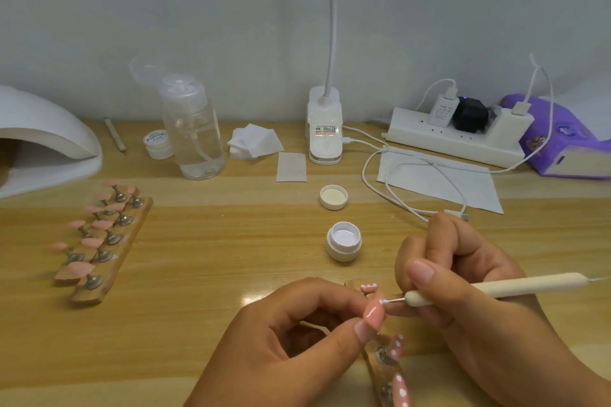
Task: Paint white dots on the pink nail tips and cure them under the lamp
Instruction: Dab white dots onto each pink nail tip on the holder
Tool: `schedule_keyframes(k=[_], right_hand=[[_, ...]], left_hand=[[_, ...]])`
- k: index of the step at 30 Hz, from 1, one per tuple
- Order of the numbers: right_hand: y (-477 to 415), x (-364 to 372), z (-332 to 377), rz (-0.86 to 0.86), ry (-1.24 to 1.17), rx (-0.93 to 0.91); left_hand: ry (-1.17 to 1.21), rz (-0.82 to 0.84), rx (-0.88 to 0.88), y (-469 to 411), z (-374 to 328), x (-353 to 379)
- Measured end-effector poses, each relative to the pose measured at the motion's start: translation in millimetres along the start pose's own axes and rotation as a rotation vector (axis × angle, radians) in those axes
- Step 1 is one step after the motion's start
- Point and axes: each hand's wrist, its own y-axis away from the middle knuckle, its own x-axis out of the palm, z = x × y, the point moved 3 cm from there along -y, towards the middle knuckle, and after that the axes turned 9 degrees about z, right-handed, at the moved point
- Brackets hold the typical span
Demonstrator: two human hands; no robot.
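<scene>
The pink nail tip sits low in the middle of the view, just above the near wooden strip. Your left hand pinches it between thumb and forefinger, the other fingers curled under. Whether the tip stands on its peg cannot be told; your fingers cover the base.

Your right hand grips the cream dotting tool like a pen, fingers closed tight round the shaft. Its metal point carries a white bead and touches the upper edge of the tip.

On the same strip:
- one tip with white dots just behind the held one
- two more dotted tips nearer you, by the bottom edge

The open jar of white gel stands just beyond your hands, and its lid lies inner side up a little further back.

To the left, well apart, two more wooden strips carry a rack of plain pink tips. The white curing lamp stands behind it at the left edge, mouth facing right.

Along the back of the wooden table, left to right:
- thin stick
- small closed jar
- clear pump bottle
- stack of white pads
- desk lamp base
- power strip with plugs and a white cable
- purple tissue pack
</scene>
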Motion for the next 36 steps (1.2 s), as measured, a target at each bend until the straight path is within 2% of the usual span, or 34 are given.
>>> schedule_keyframes(k=[36], right_hand=[[2.1, -3.0, -2.1, 0.002, 0.018, 0.007]], left_hand=[[0.002, 0.003, 0.034, 0.2, -3.5, 4.4]])
